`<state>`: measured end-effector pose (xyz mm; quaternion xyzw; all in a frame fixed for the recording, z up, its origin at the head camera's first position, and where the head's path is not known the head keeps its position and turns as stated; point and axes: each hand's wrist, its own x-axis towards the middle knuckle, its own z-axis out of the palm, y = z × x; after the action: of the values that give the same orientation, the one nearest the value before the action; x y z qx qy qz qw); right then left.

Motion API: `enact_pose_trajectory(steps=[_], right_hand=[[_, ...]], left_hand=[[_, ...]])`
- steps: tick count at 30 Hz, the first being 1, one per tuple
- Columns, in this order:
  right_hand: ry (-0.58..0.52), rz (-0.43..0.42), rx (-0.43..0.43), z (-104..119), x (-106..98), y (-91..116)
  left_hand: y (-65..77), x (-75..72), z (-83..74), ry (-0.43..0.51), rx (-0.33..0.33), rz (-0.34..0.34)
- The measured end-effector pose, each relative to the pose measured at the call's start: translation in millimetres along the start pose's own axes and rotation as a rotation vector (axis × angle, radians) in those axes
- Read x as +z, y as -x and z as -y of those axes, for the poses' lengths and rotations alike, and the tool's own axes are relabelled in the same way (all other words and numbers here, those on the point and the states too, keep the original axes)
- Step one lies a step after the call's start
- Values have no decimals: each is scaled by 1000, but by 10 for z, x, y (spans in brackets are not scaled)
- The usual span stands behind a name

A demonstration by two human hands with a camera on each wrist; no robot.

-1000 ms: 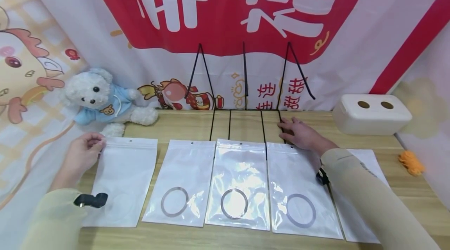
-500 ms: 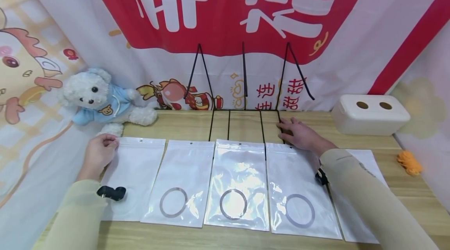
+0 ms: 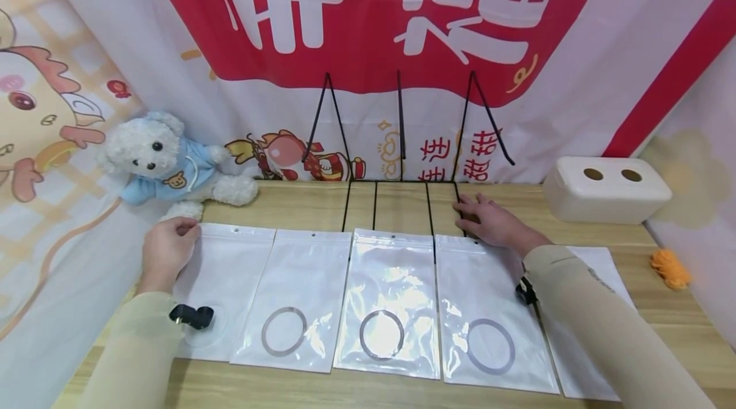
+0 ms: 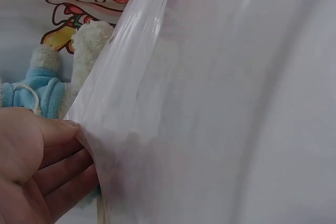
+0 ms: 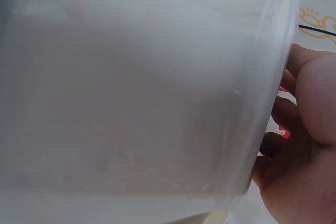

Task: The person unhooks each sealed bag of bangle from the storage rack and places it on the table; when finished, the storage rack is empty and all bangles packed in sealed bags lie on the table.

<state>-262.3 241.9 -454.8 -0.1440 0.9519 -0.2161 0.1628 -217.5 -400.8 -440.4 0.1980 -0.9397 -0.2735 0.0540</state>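
My left hand pinches the upper left corner of the leftmost white zip bag between thumb and fingers. In the left wrist view, that bag's glossy edge runs up from the thumb tip. To its right lie a second bag, a third bag and a fourth bag, each with a grey ring shape low on its front. My right hand rests with spread fingers at the fourth bag's top edge, over a thin black rod. Another bag lies partly under the right forearm.
A black wire stand rises behind the bags against the printed cloth. At the back left sits a white plush bear in a blue top. On the right are a white box with two holes and an orange bundle.
My left hand has slid the leftmost bag rightward, up against the second bag, closing the gap between them. The right hand has stayed in place.
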Motion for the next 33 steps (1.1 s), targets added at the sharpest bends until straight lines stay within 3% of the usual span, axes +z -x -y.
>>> enact_pose_trajectory(steps=[14,26,33], right_hand=[[3,2,6,6,-8,-10],[35,1,-5,31,-27,-24],[48,-4,-1,-24,-47,11]], left_hand=[[5,-37,73,-33,78,-63],[121,-172,135,20,50,-48],[179,-214,50,97,102,-61]])
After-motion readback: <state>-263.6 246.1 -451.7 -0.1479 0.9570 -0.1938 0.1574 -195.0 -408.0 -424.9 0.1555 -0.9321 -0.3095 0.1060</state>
